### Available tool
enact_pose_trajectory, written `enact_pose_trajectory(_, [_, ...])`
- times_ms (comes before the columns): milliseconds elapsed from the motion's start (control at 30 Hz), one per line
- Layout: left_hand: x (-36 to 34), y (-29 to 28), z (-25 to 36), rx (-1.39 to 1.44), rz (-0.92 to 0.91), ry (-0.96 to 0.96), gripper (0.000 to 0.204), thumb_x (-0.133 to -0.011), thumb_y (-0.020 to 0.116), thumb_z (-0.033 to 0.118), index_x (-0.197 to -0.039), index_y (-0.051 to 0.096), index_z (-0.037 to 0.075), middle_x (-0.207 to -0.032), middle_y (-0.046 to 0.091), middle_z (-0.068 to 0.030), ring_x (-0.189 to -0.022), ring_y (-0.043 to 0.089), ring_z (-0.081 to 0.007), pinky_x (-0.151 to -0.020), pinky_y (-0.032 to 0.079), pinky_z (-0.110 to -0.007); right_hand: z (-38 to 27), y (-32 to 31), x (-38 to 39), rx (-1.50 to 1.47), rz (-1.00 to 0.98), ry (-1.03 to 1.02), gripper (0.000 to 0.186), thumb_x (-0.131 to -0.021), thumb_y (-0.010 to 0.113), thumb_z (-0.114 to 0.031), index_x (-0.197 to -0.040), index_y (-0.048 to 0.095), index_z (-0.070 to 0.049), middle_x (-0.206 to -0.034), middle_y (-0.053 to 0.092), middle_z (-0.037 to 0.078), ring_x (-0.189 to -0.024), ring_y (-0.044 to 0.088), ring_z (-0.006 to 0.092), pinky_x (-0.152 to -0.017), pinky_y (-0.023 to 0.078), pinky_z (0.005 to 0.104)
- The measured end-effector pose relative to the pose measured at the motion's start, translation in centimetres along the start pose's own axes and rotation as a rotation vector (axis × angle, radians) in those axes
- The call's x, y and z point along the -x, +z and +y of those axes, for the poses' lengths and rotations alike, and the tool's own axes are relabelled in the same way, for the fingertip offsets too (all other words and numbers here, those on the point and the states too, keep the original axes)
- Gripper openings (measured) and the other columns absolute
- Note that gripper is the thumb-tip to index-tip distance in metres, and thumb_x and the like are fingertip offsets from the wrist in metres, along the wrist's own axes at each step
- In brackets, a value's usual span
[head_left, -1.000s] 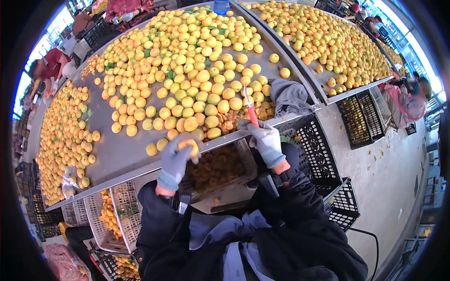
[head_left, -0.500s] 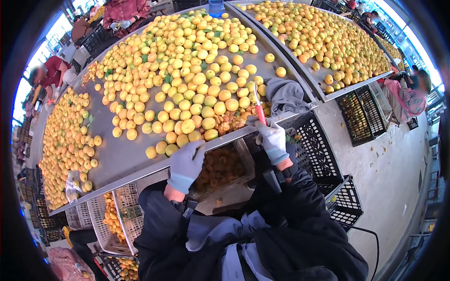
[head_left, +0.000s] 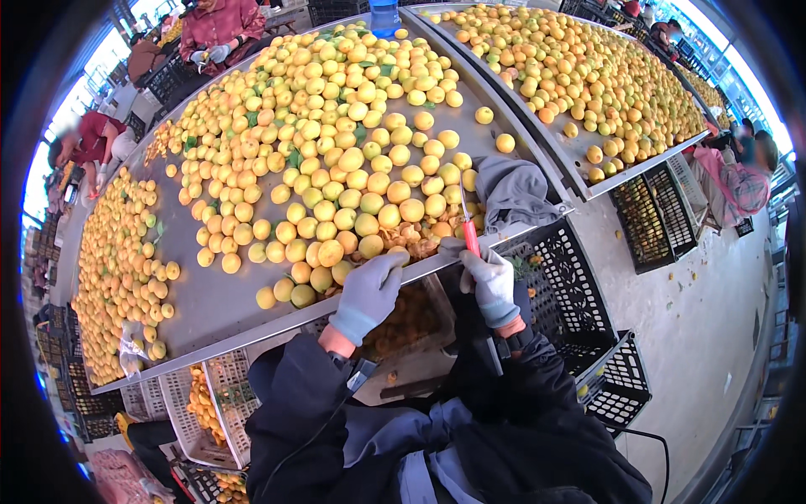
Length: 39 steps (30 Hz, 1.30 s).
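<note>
My right hand (head_left: 491, 287), in a pale knit glove, is closed around the red handle of a knife (head_left: 470, 238). Its narrow curved blade points up and away, over the table. My left hand (head_left: 370, 296), in a grey glove, is at the table's near edge with its fingers bent together; whatever they may hold is hidden. Just beyond both hands lies a heap of yellow-orange apricots (head_left: 351, 160). Mushy, torn apricot pieces (head_left: 411, 238) lie between that heap and the metal rim. Beneath the rim, between my forearms, a bin of apricot pieces (head_left: 403, 323) shows in shadow.
A crumpled grey cloth (head_left: 514, 191) lies at the table's right corner. Black crates (head_left: 579, 277) stand below it, white crates (head_left: 228, 388) at lower left. Another apricot-covered table (head_left: 579, 84) is at right. A blue container (head_left: 384, 17) stands at the back. Other people sit around.
My left hand has shifted right and slightly up along the rim, closer to my right hand. The right hand, still gripping the knife, sits slightly lower in view.
</note>
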<state>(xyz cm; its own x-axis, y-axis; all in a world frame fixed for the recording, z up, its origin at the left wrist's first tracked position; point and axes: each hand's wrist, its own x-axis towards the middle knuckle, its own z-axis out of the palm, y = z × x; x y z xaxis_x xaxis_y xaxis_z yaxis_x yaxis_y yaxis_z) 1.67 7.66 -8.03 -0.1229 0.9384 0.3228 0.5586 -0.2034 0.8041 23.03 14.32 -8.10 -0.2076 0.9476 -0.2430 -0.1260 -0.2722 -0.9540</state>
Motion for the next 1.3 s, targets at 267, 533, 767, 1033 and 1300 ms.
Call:
enact_pose_trajectory(267, [-0.8,-6.4,-1.9,-0.746,0.114,-0.200,0.049,-0.077,0.075,0.021,-0.121,0.060,0.008,-0.119,0.061,-0.0144,-0.109,0.059,-0.0340,-0.091,0.048,-0.045,0.2,0.0,-0.1,-0.010,-0.024,0.027,0.019,-0.092,0.064,-0.010,-0.102,0.072,0.005,-0.075,0.066,0.000,-0.050,0.050,0.0031,-0.048,0.038,0.0203])
enact_pose_trajectory(533, [-1.0,-6.7,-4.9,-0.686,-0.030,-0.334,0.057,-0.072,0.078,0.028,-0.122,0.061,0.007,-0.116,0.062,-0.0166,-0.110,0.059,-0.0348,-0.093,0.048,-0.045,0.7,0.3,-0.3,0.024,-0.080,0.043,0.012,-0.092,0.066,-0.012,-0.091,0.070,0.000,-0.070,0.061,-0.002,-0.050,0.051,0.0041,-0.048,0.039,0.0215])
enact_pose_trajectory(767, [-1.7,-6.9,-4.9,-0.730,-0.020,-0.296,0.052,-0.074,0.077,0.027,-0.120,0.062,0.006,-0.110,0.065,-0.0163,-0.102,0.062,-0.0351,-0.088,0.051,-0.045,0.9,0.6,-0.4,-0.002,-0.086,0.037,0.013,-0.091,0.067,-0.012,-0.082,0.066,-0.003,-0.068,0.059,-0.003,-0.050,0.051,0.0044,-0.048,0.039,0.0224])
enact_pose_trajectory(1033, [-0.3,-5.9,0.3,0.085,0.005,-0.151,0.050,-0.079,0.068,0.002,-0.128,0.057,-0.003,-0.123,0.064,-0.0141,-0.115,0.062,-0.0210,-0.096,0.050,-0.033,-1.7,4.3,2.2,-0.012,-0.195,0.051,0.027,-0.090,0.070,-0.016,-0.113,0.071,-0.001,-0.077,0.064,-0.004,-0.051,0.050,0.0028,-0.048,0.040,0.0209])
enact_pose_trajectory(1300, [0.1,-3.4,5.8,0.323,-0.076,-0.214,0.069,-0.077,0.077,0.002,-0.139,0.047,-0.003,-0.127,0.062,-0.0129,-0.113,0.063,-0.0204,-0.098,0.050,-0.033,-2.5,4.6,3.6,-0.195,-0.224,0.200,0.023,-0.096,0.065,-0.021,-0.106,0.069,0.000,-0.070,0.060,-0.002,-0.046,0.043,0.0048,-0.044,0.032,0.0216])
